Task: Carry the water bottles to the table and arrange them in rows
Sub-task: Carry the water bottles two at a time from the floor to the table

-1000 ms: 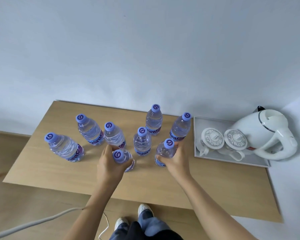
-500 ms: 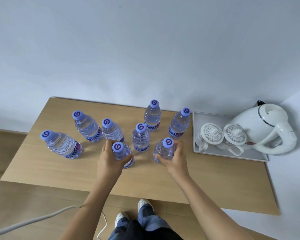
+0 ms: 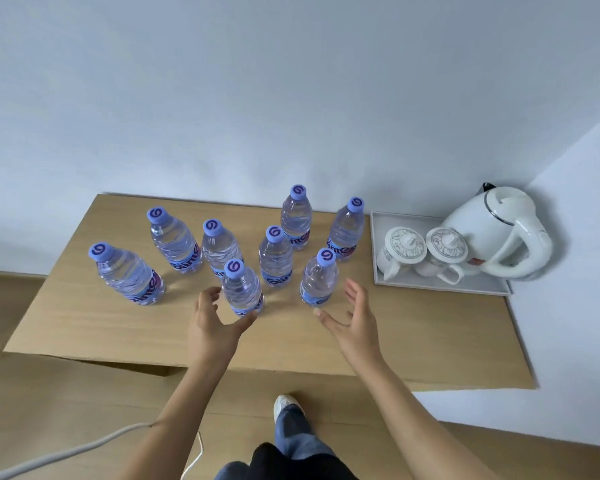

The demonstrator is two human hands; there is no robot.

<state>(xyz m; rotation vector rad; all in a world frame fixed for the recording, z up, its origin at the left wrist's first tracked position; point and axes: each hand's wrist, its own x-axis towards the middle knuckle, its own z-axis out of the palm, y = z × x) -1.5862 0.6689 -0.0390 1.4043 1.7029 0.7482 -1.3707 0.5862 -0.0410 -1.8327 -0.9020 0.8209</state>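
Eight water bottles [image 3: 276, 258] with purple caps stand upright on the wooden table [image 3: 84, 317], grouped in its middle and left portions in loose rows. The nearest bottle on the left side [image 3: 242, 289] stands at the front of the group; the front right bottle [image 3: 320, 277] stands beside it with a gap between them. The left hand [image 3: 212, 322] is held just in front of the nearest left bottle, fingers spread and relaxed around its base, thumb close to the bottle; whether the thumb touches it cannot be told. The right hand [image 3: 354, 318] is spread wide with straight fingers, just beside and in front of the front right bottle, holding nothing. The two hands are apart. To the right of the bottles, a grey tray [image 3: 440, 289] lies at the table's far right corner against the wall [image 3: 291, 98]; it carries two white lidded cups [image 3: 404, 245] side by side and a white electric kettle [image 3: 492, 230]. Below the table edge, a white cable [image 3: 66, 459] runs across the wooden floor, and a white shoe [image 3: 284, 405] shows.
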